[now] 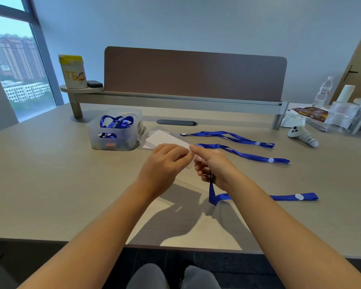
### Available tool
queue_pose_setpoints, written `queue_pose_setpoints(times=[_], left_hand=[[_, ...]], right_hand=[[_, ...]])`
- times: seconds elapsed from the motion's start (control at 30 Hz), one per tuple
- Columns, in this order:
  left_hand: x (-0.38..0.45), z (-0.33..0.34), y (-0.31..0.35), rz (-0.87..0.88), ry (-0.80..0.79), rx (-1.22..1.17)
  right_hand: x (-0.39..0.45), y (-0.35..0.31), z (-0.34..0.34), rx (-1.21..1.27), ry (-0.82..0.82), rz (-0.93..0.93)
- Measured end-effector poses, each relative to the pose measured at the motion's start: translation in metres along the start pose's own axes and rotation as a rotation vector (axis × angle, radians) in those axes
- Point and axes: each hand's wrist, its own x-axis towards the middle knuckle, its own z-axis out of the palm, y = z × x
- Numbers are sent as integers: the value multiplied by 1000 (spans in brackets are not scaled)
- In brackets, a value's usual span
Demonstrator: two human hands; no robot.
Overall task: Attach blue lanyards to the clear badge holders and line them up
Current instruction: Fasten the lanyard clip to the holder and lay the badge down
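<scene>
Above the middle of the desk my left hand pinches a clear badge holder, which is mostly hidden between my fingers. My right hand grips the clip end of a blue lanyard right against the holder. That lanyard's strap drops to the desk and trails off to the right. Two more blue lanyards lie stretched out side by side behind my hands. Their left ends reach clear badge holders with white cards.
A clear plastic bin with several blue lanyards stands at the back left. A white controller, bottles and clear boxes crowd the far right. A brown divider with a shelf closes the back. The desk's front edge lies below my forearms.
</scene>
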Motion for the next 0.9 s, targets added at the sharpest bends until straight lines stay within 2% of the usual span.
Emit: queue_pose_setpoints(times=[0.17,0.33,0.47,0.57,0.7,0.9], left_hand=[[-6,2,-3,-59,-45,-17],[-8,7,-6,-192,-15,-104],[-4,6,-7,-260,9,-182],[3,-1,-2,-416,-52,-302],[12,-6,1,-621,-261,-473],[24,-15,4,-737,-286,-484]], right_hand=[[1,2,-1,93,-62,34],[0,1,-4,195,-126,-20],[2,0,-5,166,-149,-68],[3,-2,-5,96,-138,-119],[4,0,-4,-89,-100,-209],[4,2,4,-435,-63,-356]])
